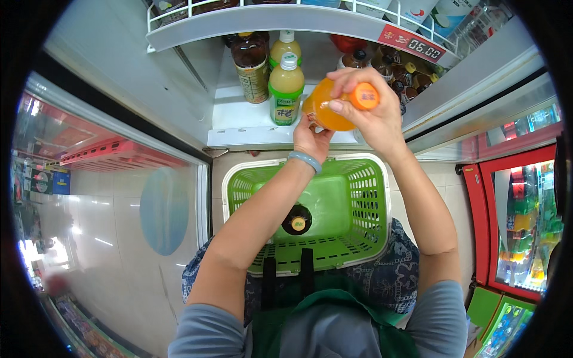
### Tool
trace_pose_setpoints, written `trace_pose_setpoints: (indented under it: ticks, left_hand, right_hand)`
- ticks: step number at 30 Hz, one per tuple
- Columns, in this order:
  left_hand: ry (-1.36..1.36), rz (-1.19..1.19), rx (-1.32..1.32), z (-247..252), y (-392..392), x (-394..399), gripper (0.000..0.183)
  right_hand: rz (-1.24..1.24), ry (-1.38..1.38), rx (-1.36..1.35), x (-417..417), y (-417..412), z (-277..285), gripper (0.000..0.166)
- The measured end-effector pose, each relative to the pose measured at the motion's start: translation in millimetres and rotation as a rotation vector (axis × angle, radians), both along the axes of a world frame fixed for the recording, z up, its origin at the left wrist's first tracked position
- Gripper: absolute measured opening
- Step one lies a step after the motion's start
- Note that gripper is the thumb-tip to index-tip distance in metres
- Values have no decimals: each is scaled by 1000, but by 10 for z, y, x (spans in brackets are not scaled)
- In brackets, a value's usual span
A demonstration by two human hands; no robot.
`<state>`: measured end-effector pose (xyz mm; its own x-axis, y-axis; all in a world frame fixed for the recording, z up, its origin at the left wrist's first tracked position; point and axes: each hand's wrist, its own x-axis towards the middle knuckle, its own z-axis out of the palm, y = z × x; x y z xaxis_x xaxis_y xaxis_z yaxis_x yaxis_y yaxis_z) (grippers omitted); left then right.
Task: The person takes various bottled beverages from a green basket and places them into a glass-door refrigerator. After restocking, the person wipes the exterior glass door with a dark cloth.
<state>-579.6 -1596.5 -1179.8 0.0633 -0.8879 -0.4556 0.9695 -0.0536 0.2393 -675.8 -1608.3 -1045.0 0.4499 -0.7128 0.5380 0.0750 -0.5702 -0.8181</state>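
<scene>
A large plastic bottle of orange drink (329,105) with an orange cap is tilted between my hands, at the front of the fridge's bottom shelf (241,135). My right hand (369,114) grips it around the neck, just below the cap. Lower down, my left hand (312,138) supports the bottle near its base, a pale bangle on that wrist. Left of it stands a green-labelled bottle of pale yellow drink (286,96), with a similar one behind. Beside these is a dark brown drink bottle (253,71).
Below my arms a green plastic basket (382,192) with a white rim holds a dark bottle (297,220). A wire-railed upper shelf (268,20) overhangs the bottles. Several small dark bottles (389,67) stand at the right. The glass door (134,201) is at the left, a red drinks fridge (485,223) at the right.
</scene>
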Motion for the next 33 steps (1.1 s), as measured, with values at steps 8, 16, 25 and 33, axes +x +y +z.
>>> trace_pose_setpoints:
  ticks: [8,16,25,33]
  left_hand:
    - [-43,-46,-10,-264,-249,69,36]
    - [-191,-201,-37,-145,-368,218,36]
    - [-544,-335,37,23,-235,349,36]
    - [-1275,-736,-100,193,715,582,25]
  right_hand:
    - [79,81,291,0,-664,-343,22]
    - [75,97,411,274,-1313,-459,31]
    - [-326,283,199,233,-987,-578,50]
    - [-265,549,-255,18,508,-1163,47]
